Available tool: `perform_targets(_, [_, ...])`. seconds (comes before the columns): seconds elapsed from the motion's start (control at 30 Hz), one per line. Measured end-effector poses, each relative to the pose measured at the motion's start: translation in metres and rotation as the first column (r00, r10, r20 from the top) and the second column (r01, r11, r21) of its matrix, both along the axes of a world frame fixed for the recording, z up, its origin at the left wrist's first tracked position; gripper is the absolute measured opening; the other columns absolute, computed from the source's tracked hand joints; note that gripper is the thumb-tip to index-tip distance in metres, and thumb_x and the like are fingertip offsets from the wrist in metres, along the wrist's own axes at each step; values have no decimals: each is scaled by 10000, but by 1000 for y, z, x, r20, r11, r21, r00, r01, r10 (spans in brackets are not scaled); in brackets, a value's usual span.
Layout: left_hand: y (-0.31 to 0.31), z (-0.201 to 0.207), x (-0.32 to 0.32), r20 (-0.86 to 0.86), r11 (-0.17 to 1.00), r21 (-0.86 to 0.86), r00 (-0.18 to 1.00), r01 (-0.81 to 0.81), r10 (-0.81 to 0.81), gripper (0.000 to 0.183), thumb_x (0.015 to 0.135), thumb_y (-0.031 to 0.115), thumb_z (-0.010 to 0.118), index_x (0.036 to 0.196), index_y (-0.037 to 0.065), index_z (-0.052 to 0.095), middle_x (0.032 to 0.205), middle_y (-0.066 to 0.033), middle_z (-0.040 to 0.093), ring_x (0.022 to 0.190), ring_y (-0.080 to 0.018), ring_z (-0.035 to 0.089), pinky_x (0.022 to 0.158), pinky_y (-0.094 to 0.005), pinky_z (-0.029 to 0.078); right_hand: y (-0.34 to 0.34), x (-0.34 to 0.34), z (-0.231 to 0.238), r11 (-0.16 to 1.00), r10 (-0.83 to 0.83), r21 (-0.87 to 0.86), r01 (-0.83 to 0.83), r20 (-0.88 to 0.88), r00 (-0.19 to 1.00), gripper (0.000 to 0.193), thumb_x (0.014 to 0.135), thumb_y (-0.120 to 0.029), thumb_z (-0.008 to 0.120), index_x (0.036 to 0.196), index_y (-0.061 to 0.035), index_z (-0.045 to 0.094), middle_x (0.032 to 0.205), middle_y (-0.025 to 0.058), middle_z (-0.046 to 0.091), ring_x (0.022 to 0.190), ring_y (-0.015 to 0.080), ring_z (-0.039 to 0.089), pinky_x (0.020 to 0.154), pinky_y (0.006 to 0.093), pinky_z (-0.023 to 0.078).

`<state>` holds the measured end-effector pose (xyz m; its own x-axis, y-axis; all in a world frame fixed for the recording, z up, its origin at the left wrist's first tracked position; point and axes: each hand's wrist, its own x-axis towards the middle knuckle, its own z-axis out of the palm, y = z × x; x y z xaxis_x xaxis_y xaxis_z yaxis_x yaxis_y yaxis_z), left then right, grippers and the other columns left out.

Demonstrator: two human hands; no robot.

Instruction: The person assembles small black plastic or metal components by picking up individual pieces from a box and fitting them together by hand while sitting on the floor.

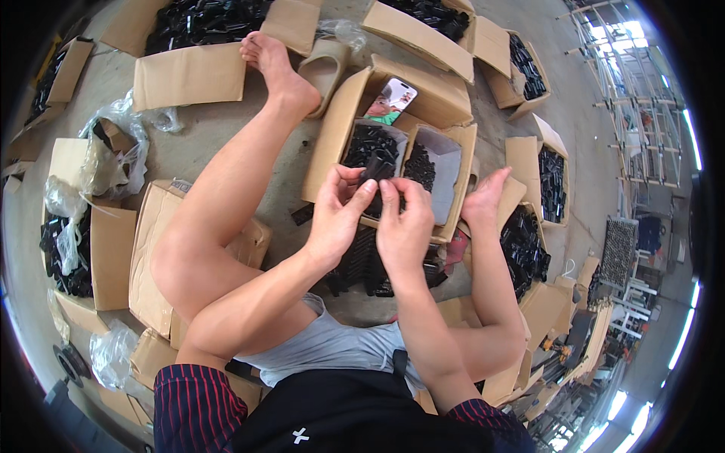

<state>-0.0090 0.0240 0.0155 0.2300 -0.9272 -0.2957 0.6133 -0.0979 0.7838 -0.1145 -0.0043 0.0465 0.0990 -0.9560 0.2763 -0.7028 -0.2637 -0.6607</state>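
**Black plastic piece [377, 167] above a brown cardboard box [329, 147]**

The left hand [338, 210] pinches the small piece, its exact shape unclear. The right hand [405, 219], fingers drawn in, meets it; whether it grips too, I cannot tell. Below, two grey rectangular trays [451, 170] hold small black parts [365, 140]; behind them leans a lit phone [390, 101].

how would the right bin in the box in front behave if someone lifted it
The right bin would probably feel lopsided, since its black bits gather toward the left side. Those bits look loose and small, so they would likely slide across its bare floor if tilted.
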Motion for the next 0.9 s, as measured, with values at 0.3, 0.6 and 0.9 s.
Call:
perform_targets(0.3, [1, 3, 1, -7, 998, 61, 1000, -10, 10, 233, 990, 116, 653, 1157, 38, 511, 1081, -64, 607, 998, -114, 578, 888, -280, 480, 2, -5, 3, 975, 42, 210, -73, 148, 988, 185, 940, -178, 673, 941, 6, 660, 885, 154, 669, 898, 352, 638, 803, 425, 498])
perform_targets(0.6, [0, -1, -3, 1, 999, 42, 1000, -31, 31, 225, 1000, 125, 639, 1158, 41, 504, 1078, -72, 622, 999, -115, 582, 895, -286, 484, 2, 0, -9, 986, -5, 165, -40, 261, 965, 188, 960, -164, 654, 991, 20, 629, 936, 182, 655, 855, 362, 642, 768, 423, 507])
perform_targets(0.9, [0, 1, -2, -20, 997, 56, 999, -46, 47, 173, 1009, 117, 620, 1121, 68, 498, 1023, -47, 612, 961, -101, 556, 889, -280, 455, 6, 11, -18, 986, -53, 167, -22, 430, 901, 201, 967, -174, 668, 1003, 20, 630, 963, 143, 685, 874, 268, 683, 788, 378, 531])
